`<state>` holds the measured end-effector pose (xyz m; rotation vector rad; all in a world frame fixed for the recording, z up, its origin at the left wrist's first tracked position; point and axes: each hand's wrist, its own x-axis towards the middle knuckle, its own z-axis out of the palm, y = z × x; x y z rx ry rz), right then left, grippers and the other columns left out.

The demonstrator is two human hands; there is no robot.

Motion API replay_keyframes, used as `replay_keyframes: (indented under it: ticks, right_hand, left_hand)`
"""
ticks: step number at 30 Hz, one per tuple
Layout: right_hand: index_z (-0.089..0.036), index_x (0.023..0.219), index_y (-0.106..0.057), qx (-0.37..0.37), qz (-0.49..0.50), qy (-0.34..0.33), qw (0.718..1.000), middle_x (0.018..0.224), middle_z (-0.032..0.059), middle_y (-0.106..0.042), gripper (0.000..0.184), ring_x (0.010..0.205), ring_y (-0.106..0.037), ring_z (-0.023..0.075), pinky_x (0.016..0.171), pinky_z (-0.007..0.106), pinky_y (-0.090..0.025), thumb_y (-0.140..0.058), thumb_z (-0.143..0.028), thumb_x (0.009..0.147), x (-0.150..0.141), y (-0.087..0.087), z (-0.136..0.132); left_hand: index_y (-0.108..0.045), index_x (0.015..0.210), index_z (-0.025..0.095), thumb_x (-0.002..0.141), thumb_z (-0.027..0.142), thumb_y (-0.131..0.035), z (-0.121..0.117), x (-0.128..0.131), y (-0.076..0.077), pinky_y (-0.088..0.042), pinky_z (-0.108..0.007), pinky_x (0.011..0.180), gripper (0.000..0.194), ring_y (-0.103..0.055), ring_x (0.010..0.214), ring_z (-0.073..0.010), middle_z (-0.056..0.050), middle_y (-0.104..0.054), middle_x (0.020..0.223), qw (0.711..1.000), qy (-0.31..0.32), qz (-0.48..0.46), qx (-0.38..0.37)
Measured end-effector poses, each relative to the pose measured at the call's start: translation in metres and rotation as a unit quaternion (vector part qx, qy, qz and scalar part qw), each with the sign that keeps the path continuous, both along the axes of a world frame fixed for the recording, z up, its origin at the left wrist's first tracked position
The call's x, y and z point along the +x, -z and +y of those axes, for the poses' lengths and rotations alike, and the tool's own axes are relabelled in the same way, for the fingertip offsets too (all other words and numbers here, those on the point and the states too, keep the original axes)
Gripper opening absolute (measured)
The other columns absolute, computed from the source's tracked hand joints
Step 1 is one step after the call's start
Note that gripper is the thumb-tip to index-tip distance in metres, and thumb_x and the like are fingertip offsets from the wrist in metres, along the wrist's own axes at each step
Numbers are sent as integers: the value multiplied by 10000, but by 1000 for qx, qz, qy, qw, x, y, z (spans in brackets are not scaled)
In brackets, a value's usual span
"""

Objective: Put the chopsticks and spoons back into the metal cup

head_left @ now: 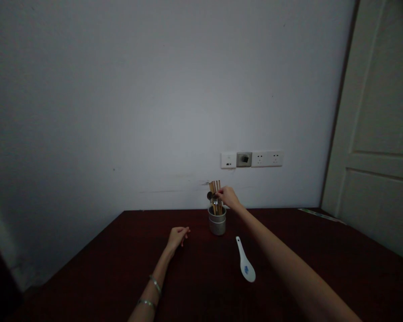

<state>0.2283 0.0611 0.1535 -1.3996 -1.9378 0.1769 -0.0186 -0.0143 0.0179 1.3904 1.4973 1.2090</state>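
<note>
A grey metal utensil holder (217, 223) stands upright near the back of the dark red table. Several wooden chopsticks (215, 184) rise out of it, with a dark round spoon bowl (209, 195) at their left. My right hand (227, 196) is above the holder's rim, its fingers pinched at a spoon (216, 202) among the chopsticks; the small details there are dim. Left of the holder, my left hand (178, 235) is at the tabletop with loosely bent fingers and nothing visible in them. A white soup spoon (245, 264) with a blue mark lies on the table in front, bowl towards me.
The dark red table (201, 286) meets a pale wall (174, 112) at the back. White sockets (267, 158) and a metal switch plate (244, 159) are on the wall. A thin patterned strip (322, 216) lies at the back right, near a pale door (376, 179).
</note>
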Motion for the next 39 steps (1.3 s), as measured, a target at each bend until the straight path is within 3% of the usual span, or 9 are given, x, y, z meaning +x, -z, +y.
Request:
replay_keyframes:
  ticks: [6, 12, 18, 24, 32, 35, 39]
  right_hand:
    - [-142, 723, -695, -35, -3, 7, 999, 683, 74, -678, 182, 602, -601, 126, 533, 182, -388, -567, -269, 745, -5, 14, 6]
    - [-147, 740, -695, -47, -3, 13, 999, 688, 70, -677, 175, 625, -601, 128, 542, 181, -385, -563, -262, 741, -9, 17, 9]
    - [-149, 809, -693, -57, -4, 20, 998, 700, 67, -676, 204, 645, -606, 132, 556, 187, -390, -559, -289, 746, -6, 16, 7]
    - [-148, 837, -692, -59, 4, 14, 998, 734, 68, -679, 203, 653, -611, 135, 563, 190, -397, -571, -269, 729, -4, 15, 2]
    - [-143, 933, -664, -49, 26, -1, 998, 699, 49, -672, 269, 511, -579, 97, 517, 187, -405, -527, -304, 767, 16, 4, -4]
    - [-130, 938, -659, -48, 43, 14, 998, 706, 56, -673, 292, 544, -596, 115, 537, 201, -419, -518, -324, 771, 41, 15, -11]
    - [-146, 913, -670, -69, 44, 63, 995, 817, 71, -683, 272, 739, -627, 169, 651, 234, -442, -533, -312, 747, 84, 55, -30]
  left_hand:
    - [-582, 591, 99, 667, 510, -506, 2, -1, 3, -258, -195, 311, 425, -320, 310, -49, 38, -439, 432, 1000, 10, 26, -3]
    - [-609, 642, 98, 688, 487, -500, 3, -1, 5, -252, -194, 309, 406, -328, 307, -49, 32, -467, 463, 999, 4, 39, -7]
    - [-621, 654, 95, 707, 451, -495, 5, -3, 8, -261, -195, 315, 381, -339, 311, -49, 5, -524, 510, 999, 5, 46, -5]
    - [-622, 679, 89, 709, 429, -491, 7, -4, 11, -271, -192, 307, 366, -330, 309, -48, 34, -469, 467, 999, 9, 41, -4]
    - [-624, 699, 94, 696, 480, -486, 9, -6, 14, -269, -189, 307, 410, -333, 313, -47, 39, -467, 471, 999, 14, 44, 3]
    - [-622, 676, 98, 689, 489, -490, 8, -5, 12, -270, -191, 311, 413, -343, 317, -51, 37, -468, 470, 999, 6, 54, 1]
    - [-625, 688, 99, 691, 472, -489, 6, -4, 10, -270, -191, 314, 398, -344, 318, -51, 40, -467, 470, 998, 7, 59, 3]
